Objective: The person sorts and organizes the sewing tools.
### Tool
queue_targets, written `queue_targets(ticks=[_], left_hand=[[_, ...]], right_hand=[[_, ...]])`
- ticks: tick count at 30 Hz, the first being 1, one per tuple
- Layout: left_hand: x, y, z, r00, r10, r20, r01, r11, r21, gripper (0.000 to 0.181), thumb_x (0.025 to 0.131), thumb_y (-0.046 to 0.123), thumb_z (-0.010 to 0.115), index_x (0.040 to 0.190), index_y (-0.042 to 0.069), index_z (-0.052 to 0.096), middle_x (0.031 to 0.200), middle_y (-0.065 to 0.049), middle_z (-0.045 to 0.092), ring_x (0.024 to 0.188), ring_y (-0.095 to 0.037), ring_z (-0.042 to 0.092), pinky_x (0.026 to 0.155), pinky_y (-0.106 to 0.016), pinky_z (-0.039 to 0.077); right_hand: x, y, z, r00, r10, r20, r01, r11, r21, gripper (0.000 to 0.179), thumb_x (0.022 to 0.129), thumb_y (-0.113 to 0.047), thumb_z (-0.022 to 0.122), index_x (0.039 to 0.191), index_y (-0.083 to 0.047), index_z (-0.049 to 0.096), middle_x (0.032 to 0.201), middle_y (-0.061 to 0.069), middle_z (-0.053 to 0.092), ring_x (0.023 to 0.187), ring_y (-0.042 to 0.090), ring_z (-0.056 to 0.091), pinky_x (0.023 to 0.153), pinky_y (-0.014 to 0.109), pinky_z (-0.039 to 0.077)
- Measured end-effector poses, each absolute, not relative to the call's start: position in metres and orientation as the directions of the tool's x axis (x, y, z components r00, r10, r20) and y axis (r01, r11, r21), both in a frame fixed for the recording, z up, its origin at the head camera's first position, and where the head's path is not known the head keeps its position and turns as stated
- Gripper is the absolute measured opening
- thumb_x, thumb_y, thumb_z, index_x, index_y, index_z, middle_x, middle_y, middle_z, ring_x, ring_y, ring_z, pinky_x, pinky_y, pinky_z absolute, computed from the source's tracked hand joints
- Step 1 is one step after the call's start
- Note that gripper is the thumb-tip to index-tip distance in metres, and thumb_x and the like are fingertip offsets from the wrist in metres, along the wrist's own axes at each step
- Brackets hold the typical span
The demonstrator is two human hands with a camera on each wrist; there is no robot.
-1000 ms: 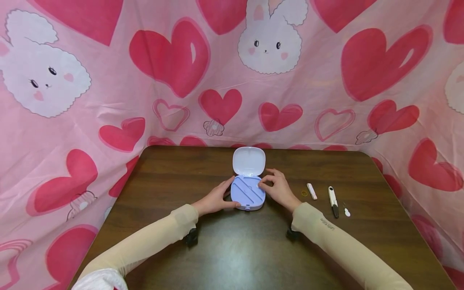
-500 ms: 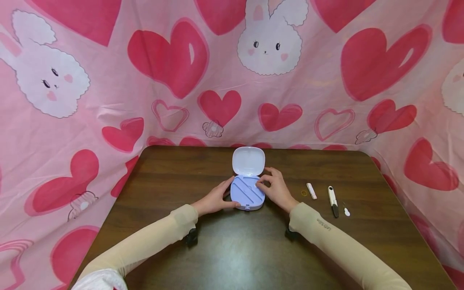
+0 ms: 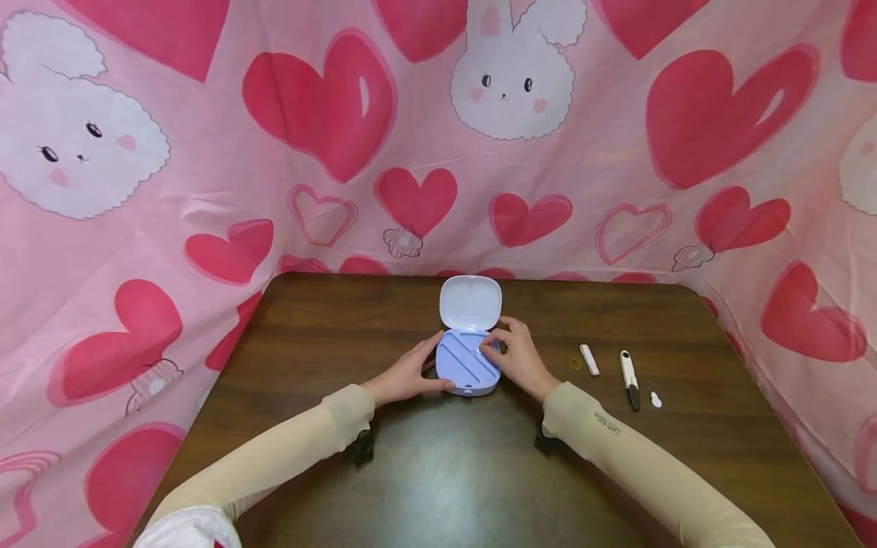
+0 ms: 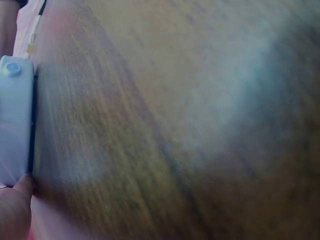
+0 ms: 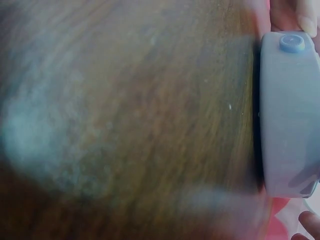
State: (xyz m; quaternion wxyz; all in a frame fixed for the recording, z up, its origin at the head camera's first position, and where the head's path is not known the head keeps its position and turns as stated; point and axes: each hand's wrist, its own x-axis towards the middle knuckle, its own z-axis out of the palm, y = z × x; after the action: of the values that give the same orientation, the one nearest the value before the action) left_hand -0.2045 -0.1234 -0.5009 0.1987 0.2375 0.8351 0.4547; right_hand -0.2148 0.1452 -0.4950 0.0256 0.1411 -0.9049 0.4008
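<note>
A lavender case [image 3: 455, 365] with diagonal grooves in its tray lies on the table, its white lid [image 3: 470, 302] raised at the back. My left hand [image 3: 409, 373] holds the case by its left side, thumb at the front corner. Over the tray's right part, my right hand [image 3: 519, 356] has thumb and forefinger brought together, with a tiny white thing [image 3: 480, 350] at the fingertips, mostly hidden. The case's front wall and round button [image 4: 12, 69] show in the left wrist view. In the right wrist view, the right fingers [image 5: 311, 224] appear only at the lower right corner.
Right of the hands, a thin yellow ring [image 3: 575, 364], a small white bar-shaped piece [image 3: 589, 360], a white tool with a black end [image 3: 629, 380] and a small white tab with a thin wire [image 3: 655, 399] lie on the brown table [image 3: 329, 320]. A pink heart-patterned cloth [image 3: 425, 137] hangs behind.
My right hand has slid a little to the left over the tray, its pinched fingertips moving inward from the right edge. The left hand and the case have stayed in place.
</note>
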Motion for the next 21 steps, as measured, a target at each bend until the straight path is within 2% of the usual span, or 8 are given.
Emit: queue_targets(ticks=[11,21], left_hand=[[-0.204,-0.123,-0.504,-0.810,0.576,-0.112,0.217,0.471,0.855,0.107,0.092,0.034,0.082,0.168,0.008,0.012,0.169,-0.017,0.024,0.153,-0.031,0.033,0.118,-0.043,0.039],[-0.206,-0.123,-0.505,-0.808,0.579,-0.103,0.236,0.480,0.845,0.107,0.091,0.032,0.083,0.168,0.008,0.013,0.169,-0.017,0.024,0.153,-0.031,0.032,0.118,-0.042,0.038]], right_hand=[[-0.212,0.152,-0.496,-0.971,-0.184,0.155,-0.234,0.578,-0.782,0.014,0.094,-0.016,0.077,0.104,-0.007,0.078,0.142,0.026,0.055,0.135,0.047,0.045,0.115,0.064,0.035],[-0.207,0.169,-0.489,-0.968,-0.152,0.201,-0.252,0.557,-0.792,0.014,0.096,-0.018,0.076,0.105,-0.008,0.078,0.137,0.022,0.060,0.131,0.043,0.047,0.111,0.063,0.036]])
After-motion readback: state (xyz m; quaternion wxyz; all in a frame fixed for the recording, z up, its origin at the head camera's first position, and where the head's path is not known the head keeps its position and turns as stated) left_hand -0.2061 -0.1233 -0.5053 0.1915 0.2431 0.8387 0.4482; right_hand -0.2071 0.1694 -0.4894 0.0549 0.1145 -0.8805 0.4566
